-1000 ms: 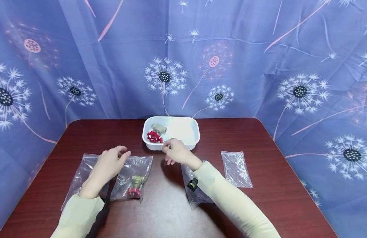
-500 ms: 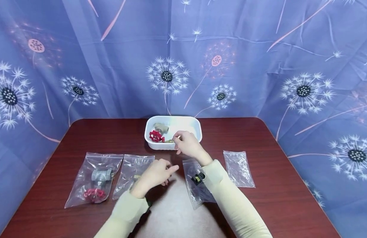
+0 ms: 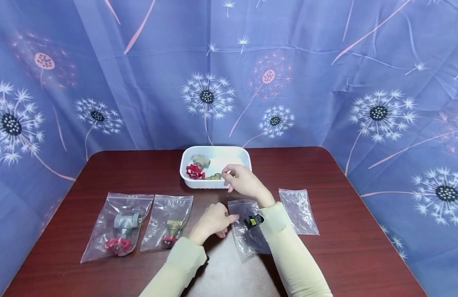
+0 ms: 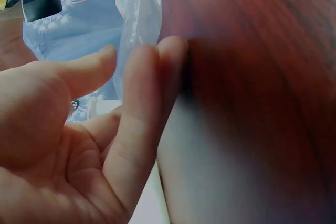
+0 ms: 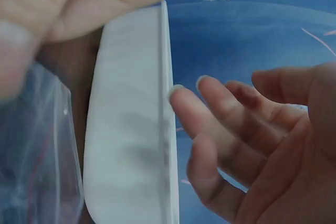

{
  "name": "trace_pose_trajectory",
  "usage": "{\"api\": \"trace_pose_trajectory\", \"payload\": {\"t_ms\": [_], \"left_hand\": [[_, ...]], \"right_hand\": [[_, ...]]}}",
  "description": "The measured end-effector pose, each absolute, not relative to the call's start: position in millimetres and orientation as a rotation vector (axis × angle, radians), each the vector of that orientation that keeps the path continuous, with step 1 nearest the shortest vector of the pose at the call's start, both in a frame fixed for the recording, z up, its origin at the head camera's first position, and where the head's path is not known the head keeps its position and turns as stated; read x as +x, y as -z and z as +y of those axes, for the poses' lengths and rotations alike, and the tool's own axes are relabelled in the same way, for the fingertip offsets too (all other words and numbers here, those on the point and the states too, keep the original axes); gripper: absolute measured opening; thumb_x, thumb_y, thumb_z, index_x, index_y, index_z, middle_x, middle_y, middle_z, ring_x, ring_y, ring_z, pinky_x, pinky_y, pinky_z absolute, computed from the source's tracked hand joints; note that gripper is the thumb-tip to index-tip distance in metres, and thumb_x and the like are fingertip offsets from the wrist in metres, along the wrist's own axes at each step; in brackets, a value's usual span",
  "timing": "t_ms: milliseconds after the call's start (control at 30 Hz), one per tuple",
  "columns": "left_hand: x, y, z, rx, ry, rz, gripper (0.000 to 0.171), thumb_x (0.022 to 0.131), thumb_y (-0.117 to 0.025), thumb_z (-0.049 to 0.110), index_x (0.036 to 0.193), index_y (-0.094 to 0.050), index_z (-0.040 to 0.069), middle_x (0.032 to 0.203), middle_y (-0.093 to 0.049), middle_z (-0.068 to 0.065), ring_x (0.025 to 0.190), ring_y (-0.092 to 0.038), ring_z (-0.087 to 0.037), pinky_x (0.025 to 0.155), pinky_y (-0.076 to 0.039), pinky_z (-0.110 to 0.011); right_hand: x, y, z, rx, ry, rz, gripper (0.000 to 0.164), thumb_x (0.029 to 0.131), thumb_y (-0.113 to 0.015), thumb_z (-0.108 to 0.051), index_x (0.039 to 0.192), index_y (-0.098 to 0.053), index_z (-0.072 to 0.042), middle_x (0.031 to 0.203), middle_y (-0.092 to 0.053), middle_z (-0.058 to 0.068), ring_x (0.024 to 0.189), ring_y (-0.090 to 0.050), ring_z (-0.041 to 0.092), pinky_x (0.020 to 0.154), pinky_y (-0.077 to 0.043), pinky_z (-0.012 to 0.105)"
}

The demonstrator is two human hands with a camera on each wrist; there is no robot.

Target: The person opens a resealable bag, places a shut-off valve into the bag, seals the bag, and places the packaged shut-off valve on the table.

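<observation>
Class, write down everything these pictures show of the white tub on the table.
The tub is white, smooth, plastic-looking: an open-topped, rounded oblong with a narrow rim. It sits upright near the far edge of the table, long side facing the person. A beige fitting and red handwheel lie at its left end, a brass piece by its front wall. The right hand hides part of its front right; whether they touch is unclear.

Head view: high, faces fwd/down, wide over tabletop (image 3: 348, 198). L wrist view: close on L hand (image 4: 79, 145), tipped sideways. R wrist view: close on R hand (image 5: 273, 145); shares white tray (image 5: 128, 129) w/ head view.
</observation>
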State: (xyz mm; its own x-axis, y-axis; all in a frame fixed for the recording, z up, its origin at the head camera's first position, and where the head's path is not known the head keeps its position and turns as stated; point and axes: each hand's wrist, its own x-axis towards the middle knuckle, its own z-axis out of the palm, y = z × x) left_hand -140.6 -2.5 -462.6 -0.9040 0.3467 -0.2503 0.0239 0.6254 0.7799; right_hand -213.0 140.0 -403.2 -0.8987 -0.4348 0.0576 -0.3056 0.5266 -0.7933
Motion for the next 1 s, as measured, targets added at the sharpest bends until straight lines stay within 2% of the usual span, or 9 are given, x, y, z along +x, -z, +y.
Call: {"api": "trace_pose_trajectory", "payload": {"t_ms": [200, 400, 667, 900, 1000], "left_hand": [[-141.7, 466.3, -0.9, 0.282, -1.243, 2.401, 0.035, 0.093, -0.069, 0.026, 0.069, -0.063, 0.001, 0.052, -0.062, -0.007, 0.042, -0.062, -0.016, 0.043, -0.052, -0.028], [-142.9, 467.5, -0.1, 0.276, -1.250, 2.382, 0.034, 0.093, -0.068, 0.027, 0.069, -0.063, 0.003, 0.053, -0.062, -0.008, 0.043, -0.063, -0.017, 0.044, -0.052, -0.029], [-144.4, 470.8, 2.0, 0.227, -1.259, 2.382, 0.036, 0.089, -0.073, 0.032, 0.069, -0.064, 0.004, 0.053, -0.063, -0.007, 0.043, -0.063, -0.017, 0.046, -0.053, -0.029], [-145.7, 472.3, -2.2, 0.232, -1.311, 2.326, 0.030, 0.092, -0.070, 0.020, 0.069, -0.066, 0.002, 0.056, -0.063, -0.009, 0.044, -0.063, -0.017, 0.045, -0.053, -0.029], [-145.9, 471.3, -6.4, 0.248, -1.350, 2.314, 0.027, 0.092, -0.069, 0.017, 0.071, -0.068, 0.001, 0.056, -0.063, -0.010, 0.045, -0.064, -0.018, 0.046, -0.053, -0.028]], "right_hand": [[-213.2, 405.0, 155.9, -0.678, 1.250, 2.599, 0.019, 0.102, -0.052, -0.015, 0.105, -0.065, -0.001, 0.082, -0.066, 0.015, 0.068, -0.068, 0.036, 0.068, -0.053, 0.033], [-214.5, 409.5, 168.7, -0.693, 1.178, 2.615, 0.019, 0.102, -0.054, -0.017, 0.107, -0.067, -0.005, 0.081, -0.066, 0.008, 0.071, -0.069, 0.034, 0.068, -0.052, 0.033], [-213.7, 416.3, 187.0, -0.672, 1.247, 2.577, 0.019, 0.102, -0.053, -0.014, 0.108, -0.067, -0.004, 0.087, -0.069, 0.017, 0.076, -0.068, 0.037, 0.070, -0.052, 0.035], [-215.9, 421.1, 201.0, -0.667, 1.267, 2.503, 0.020, 0.101, -0.051, -0.009, 0.109, -0.065, 0.003, 0.091, -0.067, 0.020, 0.081, -0.067, 0.040, 0.076, -0.053, 0.050], [-218.0, 423.8, 206.4, -0.661, 1.263, 2.472, 0.019, 0.101, -0.051, -0.008, 0.107, -0.066, 0.002, 0.090, -0.068, 0.018, 0.083, -0.066, 0.039, 0.076, -0.052, 0.052]]}}
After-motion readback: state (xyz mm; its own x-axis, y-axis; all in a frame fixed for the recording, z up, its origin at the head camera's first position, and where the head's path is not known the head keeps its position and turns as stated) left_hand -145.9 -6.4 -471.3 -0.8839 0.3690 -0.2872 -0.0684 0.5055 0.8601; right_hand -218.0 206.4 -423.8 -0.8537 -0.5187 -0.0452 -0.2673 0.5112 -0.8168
